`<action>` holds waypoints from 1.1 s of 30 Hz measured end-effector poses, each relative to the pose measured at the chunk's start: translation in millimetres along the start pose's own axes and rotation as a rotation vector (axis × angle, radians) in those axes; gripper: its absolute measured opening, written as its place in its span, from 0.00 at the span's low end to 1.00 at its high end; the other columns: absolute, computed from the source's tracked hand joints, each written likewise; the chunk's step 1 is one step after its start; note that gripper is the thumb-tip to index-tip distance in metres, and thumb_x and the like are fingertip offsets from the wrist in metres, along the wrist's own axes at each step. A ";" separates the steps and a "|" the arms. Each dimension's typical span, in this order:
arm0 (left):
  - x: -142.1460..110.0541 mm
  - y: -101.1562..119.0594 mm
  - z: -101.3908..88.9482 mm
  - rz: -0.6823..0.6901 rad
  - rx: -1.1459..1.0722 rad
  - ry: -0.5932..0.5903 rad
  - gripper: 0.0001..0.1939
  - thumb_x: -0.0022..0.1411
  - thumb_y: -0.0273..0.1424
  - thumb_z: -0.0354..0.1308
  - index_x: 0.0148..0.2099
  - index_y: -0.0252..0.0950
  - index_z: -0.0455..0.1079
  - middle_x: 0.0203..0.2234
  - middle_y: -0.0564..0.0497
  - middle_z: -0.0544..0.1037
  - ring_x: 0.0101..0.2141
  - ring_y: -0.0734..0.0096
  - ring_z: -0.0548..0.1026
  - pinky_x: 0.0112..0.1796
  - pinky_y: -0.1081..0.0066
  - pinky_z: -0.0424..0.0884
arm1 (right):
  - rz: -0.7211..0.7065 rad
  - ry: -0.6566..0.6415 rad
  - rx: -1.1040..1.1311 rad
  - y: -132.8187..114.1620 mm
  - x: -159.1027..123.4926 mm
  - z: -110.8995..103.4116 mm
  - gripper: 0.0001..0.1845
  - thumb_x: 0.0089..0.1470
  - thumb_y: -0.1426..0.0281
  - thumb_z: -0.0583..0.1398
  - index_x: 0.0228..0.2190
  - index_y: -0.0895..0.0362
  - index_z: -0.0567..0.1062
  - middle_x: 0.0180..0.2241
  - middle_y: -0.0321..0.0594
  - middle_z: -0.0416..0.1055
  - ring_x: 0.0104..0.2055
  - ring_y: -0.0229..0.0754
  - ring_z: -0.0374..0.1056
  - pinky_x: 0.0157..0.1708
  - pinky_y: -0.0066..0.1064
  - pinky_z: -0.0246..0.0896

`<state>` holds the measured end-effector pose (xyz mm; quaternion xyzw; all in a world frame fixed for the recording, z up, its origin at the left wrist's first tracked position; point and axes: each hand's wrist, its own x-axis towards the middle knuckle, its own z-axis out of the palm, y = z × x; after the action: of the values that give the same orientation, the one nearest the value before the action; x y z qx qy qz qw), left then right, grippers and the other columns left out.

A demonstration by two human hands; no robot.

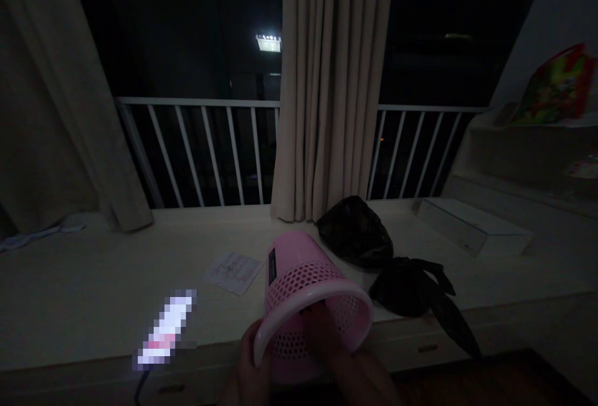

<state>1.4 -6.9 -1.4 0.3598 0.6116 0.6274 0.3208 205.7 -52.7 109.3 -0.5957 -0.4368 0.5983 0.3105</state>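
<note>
A pink plastic wastebasket (296,247) with a perforated wall lies tipped, its open mouth turned towards me. My left hand (252,362) is closed around the left side of its rim. Reaching into the basket's mouth is my right hand (322,331); its fingers are in shadow, and a small dark patch shows by them that I cannot make out. To the right of the basket rest a black plastic bag (357,235) and a second black plastic bag (404,287), whose knotted ends hang over the ledge's front edge.
The pale ledge (93,281) carries a sheet of paper (233,272), a blurred bright screen (166,331) with a cable, and a white box (471,225) at right. Behind are a beige curtain (331,94) and white railing (196,104). A colourful bag (558,88) sits on a shelf.
</note>
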 end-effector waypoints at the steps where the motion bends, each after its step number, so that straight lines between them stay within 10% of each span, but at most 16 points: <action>1: -0.1 -1.6 0.2 0.003 0.004 0.015 0.30 0.45 0.45 0.61 0.48 0.34 0.69 0.40 0.43 0.78 0.43 0.53 0.76 0.43 0.61 0.72 | 0.013 0.001 0.014 -0.2 -1.1 0.5 0.36 0.53 0.41 0.47 0.54 0.47 0.69 0.38 0.45 0.72 0.42 0.43 0.69 0.43 0.30 0.62; 16: -2.2 -4.0 -1.8 0.227 0.113 0.013 0.22 0.54 0.47 0.55 0.42 0.34 0.69 0.38 0.44 0.75 0.39 0.57 0.74 0.41 0.62 0.70 | 0.063 0.022 0.013 31.1 18.4 -9.8 0.34 0.54 0.43 0.46 0.54 0.46 0.70 0.38 0.44 0.73 0.41 0.45 0.70 0.40 0.33 0.65; 22: 1.7 -14.6 -2.9 0.189 0.161 0.017 0.24 0.53 0.52 0.54 0.39 0.36 0.69 0.30 0.48 0.74 0.30 0.62 0.72 0.33 0.64 0.70 | 0.085 0.041 -0.046 28.2 16.1 -9.2 0.32 0.51 0.42 0.50 0.51 0.43 0.71 0.37 0.43 0.73 0.39 0.45 0.69 0.36 0.32 0.64; 33: -0.4 -10.9 -1.0 0.230 0.115 0.017 0.23 0.55 0.47 0.54 0.45 0.35 0.69 0.42 0.43 0.74 0.44 0.54 0.73 0.45 0.59 0.69 | 0.106 0.110 -0.050 -7.8 -7.1 -0.1 0.36 0.49 0.38 0.48 0.48 0.45 0.74 0.40 0.40 0.73 0.42 0.43 0.70 0.39 0.31 0.63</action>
<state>0.3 -7.3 -12.3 0.4399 0.6040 0.6270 0.2203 205.3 -55.7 119.4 -0.6574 -0.4019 0.5692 0.2868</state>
